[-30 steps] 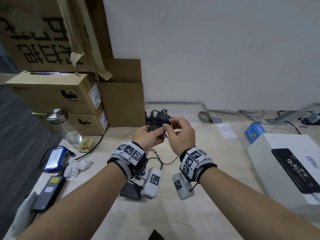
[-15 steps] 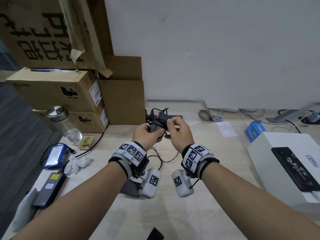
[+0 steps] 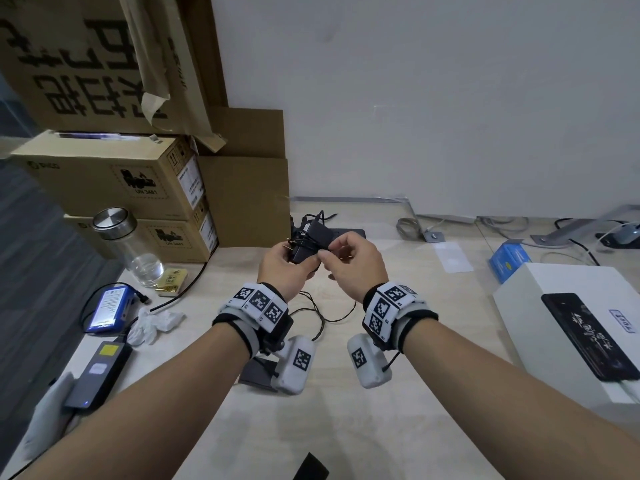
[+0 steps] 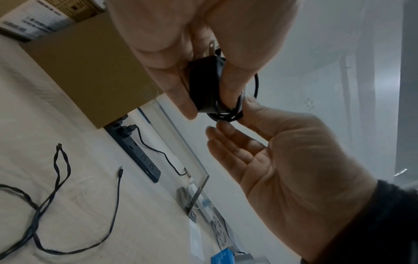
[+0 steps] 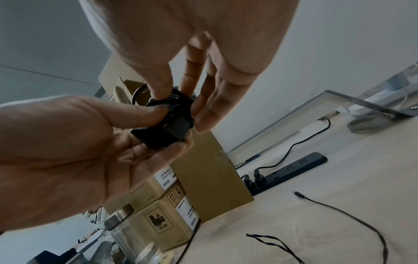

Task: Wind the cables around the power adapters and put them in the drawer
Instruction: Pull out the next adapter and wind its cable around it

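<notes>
A small black power adapter (image 3: pixel 309 247) is held in the air above the desk, with black cable wound round its body. My left hand (image 3: pixel 298 261) grips it between thumb and fingers (image 4: pixel 181 92), metal prongs (image 4: pixel 211 46) pointing into the palm. My right hand (image 3: pixel 325 254) pinches the cable (image 4: pixel 226 116) against the adapter's end with thumb and forefinger (image 5: pixel 158 89); its other fingers stay loose. The rest of the cable (image 4: pixel 113 214) trails over the desk, its barrel plug (image 5: pixel 296 193) lying free. No drawer is in view.
A black power strip (image 3: pixel 346 233) lies behind the hands by stacked cardboard boxes (image 3: pixel 114 181). A glass bottle (image 3: pixel 128 244), blue battery pack (image 3: pixel 109 308) and long black adapter (image 3: pixel 100 372) sit left. A dark block (image 3: pixel 258 372) lies under my left wrist. A white box (image 3: pixel 519 306) stands right.
My right hand has come down from over the adapter to its near end, carrying the cable round it. The left hand has kept its hold, drifting slightly.
</notes>
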